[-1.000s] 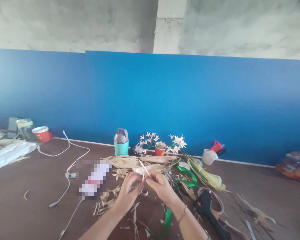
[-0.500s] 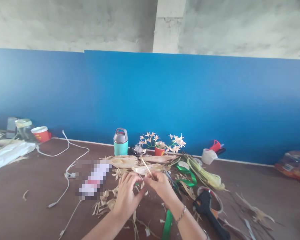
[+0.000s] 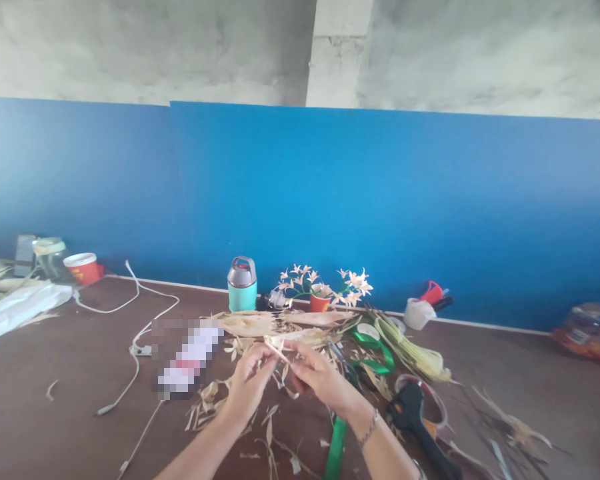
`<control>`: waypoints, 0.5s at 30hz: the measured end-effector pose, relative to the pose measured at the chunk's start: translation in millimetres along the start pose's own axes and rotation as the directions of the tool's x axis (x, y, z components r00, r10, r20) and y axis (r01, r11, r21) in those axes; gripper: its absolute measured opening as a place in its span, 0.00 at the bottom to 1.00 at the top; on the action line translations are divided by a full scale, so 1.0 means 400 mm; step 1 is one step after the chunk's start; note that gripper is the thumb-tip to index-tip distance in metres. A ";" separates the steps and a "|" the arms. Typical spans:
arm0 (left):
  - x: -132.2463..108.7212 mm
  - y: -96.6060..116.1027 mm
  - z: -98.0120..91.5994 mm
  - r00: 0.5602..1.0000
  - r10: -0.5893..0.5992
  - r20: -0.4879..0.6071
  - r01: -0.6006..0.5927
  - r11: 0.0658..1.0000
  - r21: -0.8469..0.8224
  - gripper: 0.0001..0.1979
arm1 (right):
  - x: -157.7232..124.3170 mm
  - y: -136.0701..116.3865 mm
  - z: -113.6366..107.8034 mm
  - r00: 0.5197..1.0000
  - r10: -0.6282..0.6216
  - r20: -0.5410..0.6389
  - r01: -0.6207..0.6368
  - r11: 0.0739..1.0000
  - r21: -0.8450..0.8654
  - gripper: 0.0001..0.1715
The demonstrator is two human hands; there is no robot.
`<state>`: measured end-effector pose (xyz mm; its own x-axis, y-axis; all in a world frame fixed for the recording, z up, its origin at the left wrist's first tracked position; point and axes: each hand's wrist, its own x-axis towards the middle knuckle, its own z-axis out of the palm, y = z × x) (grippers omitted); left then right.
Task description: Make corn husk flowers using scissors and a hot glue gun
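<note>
A thin pale stick [image 3: 280, 352] slants between my two hands above the middle of the table. My right hand [image 3: 323, 377] pinches its lower end with thumb and fingers closed. My left hand [image 3: 253, 377] is closed at the stick's upper end, where thumb and fingertips hold a small pale strip of dried husk [image 3: 275, 342]; its exact shape is hard to make out. Beneath the hands lie husk scraps [image 3: 270, 417]. Larger dried husks [image 3: 250, 325] are spread just beyond them.
Behind the husks stand a turquoise flask [image 3: 243, 297] and a red cup [image 3: 320, 303] with husk flowers [image 3: 355, 283]. To the right lie green ribbon [image 3: 380, 365], a bundle of pale green strands [image 3: 415, 350] and a black glue gun [image 3: 415, 417]. White cables [image 3: 145, 327] run on the left.
The stick has tipped from nearly upright above my right fingers to a leftward slant, its upper end now at my left fingertips. My right hand has turned slightly, and my left thumb has risen.
</note>
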<state>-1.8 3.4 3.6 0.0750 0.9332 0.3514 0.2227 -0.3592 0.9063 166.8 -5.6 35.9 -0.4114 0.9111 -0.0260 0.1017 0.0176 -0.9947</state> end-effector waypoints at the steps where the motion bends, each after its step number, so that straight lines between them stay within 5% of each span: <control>1: 0.000 0.000 -0.001 0.999 -0.011 0.036 0.012 1.000 -0.028 0.13 | 0.000 0.002 0.000 0.999 0.029 0.036 -0.030 0.999 0.028 0.31; 8: -0.006 -0.002 0.000 0.996 -0.054 0.073 0.059 0.996 -0.072 0.13 | 0.008 0.017 0.005 0.998 0.044 0.039 -0.045 0.998 0.031 0.24; 15: -0.015 -0.010 0.011 0.996 -0.075 -0.042 0.074 0.997 -0.024 0.11 | 0.013 0.029 0.039 0.966 -0.237 -0.104 0.198 0.935 -0.295 0.21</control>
<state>1.0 -0.8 -3.3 0.0173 0.9562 0.2921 0.2040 -0.2894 0.9352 151.8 -7.1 22.7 -0.3277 0.9186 0.2209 0.2814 0.3181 -0.9053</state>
